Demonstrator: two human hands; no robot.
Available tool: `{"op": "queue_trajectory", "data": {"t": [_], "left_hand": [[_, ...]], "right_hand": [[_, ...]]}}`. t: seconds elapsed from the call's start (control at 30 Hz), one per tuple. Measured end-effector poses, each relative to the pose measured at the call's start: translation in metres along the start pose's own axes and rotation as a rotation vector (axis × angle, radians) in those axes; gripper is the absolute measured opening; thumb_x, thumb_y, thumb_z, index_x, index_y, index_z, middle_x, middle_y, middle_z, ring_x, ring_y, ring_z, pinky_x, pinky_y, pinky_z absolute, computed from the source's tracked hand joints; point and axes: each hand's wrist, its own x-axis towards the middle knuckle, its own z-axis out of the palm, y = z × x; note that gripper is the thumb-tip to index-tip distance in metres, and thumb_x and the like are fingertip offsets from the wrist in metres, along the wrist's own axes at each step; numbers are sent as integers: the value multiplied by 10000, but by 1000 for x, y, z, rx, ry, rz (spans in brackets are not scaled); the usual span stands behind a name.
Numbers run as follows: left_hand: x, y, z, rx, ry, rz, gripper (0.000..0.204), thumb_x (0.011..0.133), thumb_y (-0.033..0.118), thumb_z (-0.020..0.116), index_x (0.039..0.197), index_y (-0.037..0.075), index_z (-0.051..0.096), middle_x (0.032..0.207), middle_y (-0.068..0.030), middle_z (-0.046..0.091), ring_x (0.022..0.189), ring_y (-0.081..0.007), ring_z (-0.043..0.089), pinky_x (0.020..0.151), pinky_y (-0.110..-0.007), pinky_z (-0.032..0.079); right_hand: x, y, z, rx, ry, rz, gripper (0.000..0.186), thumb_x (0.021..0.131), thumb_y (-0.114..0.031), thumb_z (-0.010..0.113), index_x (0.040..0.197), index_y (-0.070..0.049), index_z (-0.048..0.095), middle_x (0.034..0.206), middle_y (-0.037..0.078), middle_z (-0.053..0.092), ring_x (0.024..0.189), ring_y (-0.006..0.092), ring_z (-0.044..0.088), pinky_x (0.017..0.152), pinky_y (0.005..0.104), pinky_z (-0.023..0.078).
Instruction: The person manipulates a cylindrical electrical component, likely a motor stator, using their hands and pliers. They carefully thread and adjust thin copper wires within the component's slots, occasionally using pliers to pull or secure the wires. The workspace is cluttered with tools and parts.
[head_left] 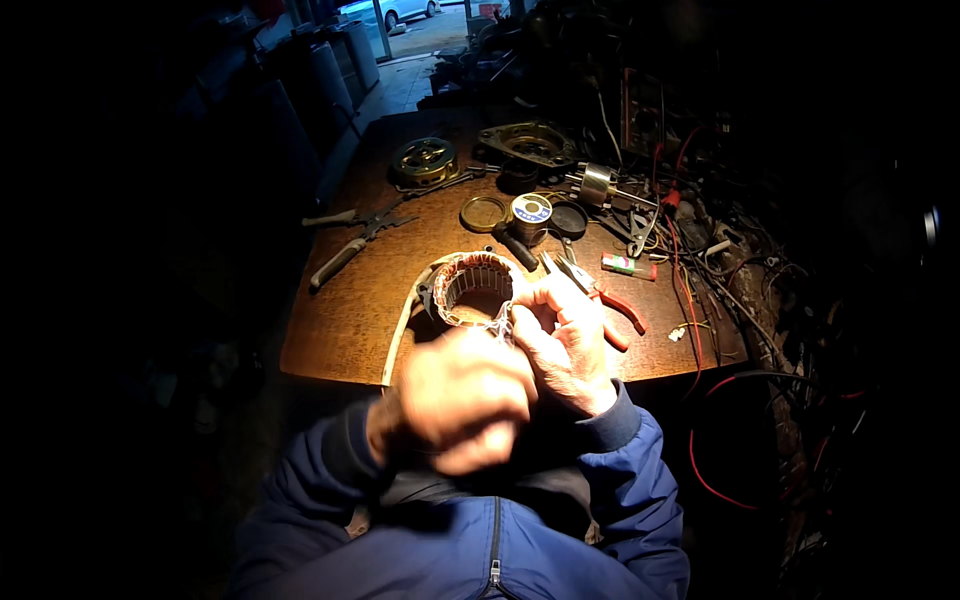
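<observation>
A ring-shaped motor stator (440,296) with copper windings stands near the table's front edge, its round opening facing up. Thin pale strands (500,325) show at its near right rim. My right hand (570,345) is closed there, thumb and forefinger pinched on these strands beside the ring. Just in front of the stator, my left hand (465,400) is smeared by motion, and its fingers cannot be made out. A beige cord or sleeve (402,325) curves around the stator's left side. Red-handled pliers (625,315) lie just beyond my right hand.
Larger pliers (350,250) lie at the left of the wooden table (330,335). Farther back are a solder spool (531,210), a rotor with shaft (597,185), a round brass-coloured housing (425,160) and another metal cover (528,142). Tangled wires (690,260) crowd the right edge.
</observation>
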Motion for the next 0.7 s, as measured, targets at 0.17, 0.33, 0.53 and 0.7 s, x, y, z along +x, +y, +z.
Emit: {"op": "queue_trajectory", "data": {"t": [0.17, 0.33, 0.53, 0.7], "left_hand": [[-33, 59, 51, -536, -240, -26, 170, 952, 2, 690, 1109, -43, 643, 1138, -202, 713, 924, -340, 731, 776, -393, 632], [-45, 66, 88, -576, -294, -71, 273, 933, 31, 697, 1177, -64, 618, 1213, -214, 660, 1020, -336, 689, 821, -396, 616], [-33, 65, 74, -163, -392, 26, 353, 978, 94, 633, 1316, -3, 673, 1369, -218, 654, 953, -292, 740, 734, -350, 644], [20, -2, -20, 189, 85, -130, 205, 842, -45, 702, 1035, -7, 759, 943, -140, 743, 818, -292, 720, 751, -364, 578]], "right_hand": [[3, -4, 3, 46, 0, -18, 33, 985, -12, 701, 976, -11, 669, 808, -39, 619, 709, 26, 560, 637, 212, 461], [5, -12, 1, 100, -10, -11, 26, 979, -12, 697, 972, -18, 673, 810, -47, 605, 699, 21, 533, 626, 211, 435], [7, -13, -2, 80, -36, -42, 30, 960, -6, 709, 971, -10, 681, 872, -24, 595, 732, 40, 530, 667, 226, 446], [5, -11, -8, -3, -65, -88, 76, 924, 4, 731, 976, 3, 676, 891, 63, 607, 819, 164, 611, 738, 308, 514]]}}
